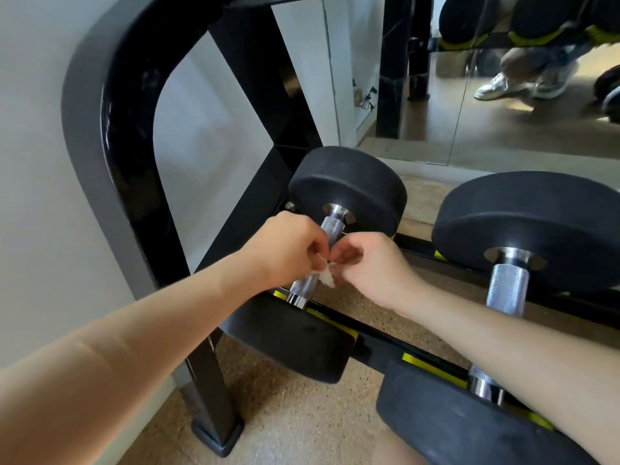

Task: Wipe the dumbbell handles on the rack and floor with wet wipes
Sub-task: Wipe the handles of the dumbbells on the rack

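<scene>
Two bare hands meet low in front: the left hand and right hand each curl their fingers to pinch one small, crumpled white wet wipe between them. It sits right against the knurled chrome handle of the leftmost dumbbell, which rests on the bottom rail of a black rack. The wipe looks limp, light and damp, best held by its edges and wrapped round the bar. The dumbbell looks heavy and rigid, so it can stay put. A second dumbbell's handle lies to the right. A mirror stands behind.

No readable text, labels or numbers on dumbbells or rack.
</scene>
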### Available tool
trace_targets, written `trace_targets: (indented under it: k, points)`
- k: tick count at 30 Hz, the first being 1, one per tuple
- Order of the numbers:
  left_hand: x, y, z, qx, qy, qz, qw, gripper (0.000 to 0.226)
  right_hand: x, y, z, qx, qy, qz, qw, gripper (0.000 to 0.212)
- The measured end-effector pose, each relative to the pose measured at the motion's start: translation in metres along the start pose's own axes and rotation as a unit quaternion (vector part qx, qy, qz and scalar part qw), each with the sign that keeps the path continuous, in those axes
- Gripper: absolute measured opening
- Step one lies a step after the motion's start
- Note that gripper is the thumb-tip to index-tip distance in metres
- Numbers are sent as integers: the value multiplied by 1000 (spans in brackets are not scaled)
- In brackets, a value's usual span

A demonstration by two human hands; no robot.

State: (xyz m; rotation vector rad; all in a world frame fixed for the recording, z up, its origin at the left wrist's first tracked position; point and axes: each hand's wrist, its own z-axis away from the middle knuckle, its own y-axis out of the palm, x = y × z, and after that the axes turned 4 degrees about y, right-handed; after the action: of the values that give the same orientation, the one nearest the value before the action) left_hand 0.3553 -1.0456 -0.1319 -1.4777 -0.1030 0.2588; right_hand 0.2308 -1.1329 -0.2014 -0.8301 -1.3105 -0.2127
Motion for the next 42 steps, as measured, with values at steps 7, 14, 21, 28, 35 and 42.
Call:
trace_targets:
  k: [7, 14, 21, 28, 35, 42]
  points:
    - [15, -7, 8, 71, -29, 32, 997, 21, -2, 18, 13, 4, -214, 117, 970, 9]
    - [28, -11, 23, 100, -149, 235, 955, 29, 6, 19, 0, 69, -354, 212, 908, 28]
    - [17, 0, 74, -66, -144, 221, 962, 12, 2, -4, -23, -44, -354, 246, 901, 19]
    - [10, 13, 79, -117, -177, 255, 943, 23, 5, -3, -31, -93, -358, 285, 884, 20]
    - [13, 4, 55, -75, -129, 209, 966, 26, 10, 7, -31, -85, -377, 316, 866, 27]
    - [17, 0, -21, -86, -99, 137, 982, 24, 11, 7, -36, -125, -238, 345, 899, 19]
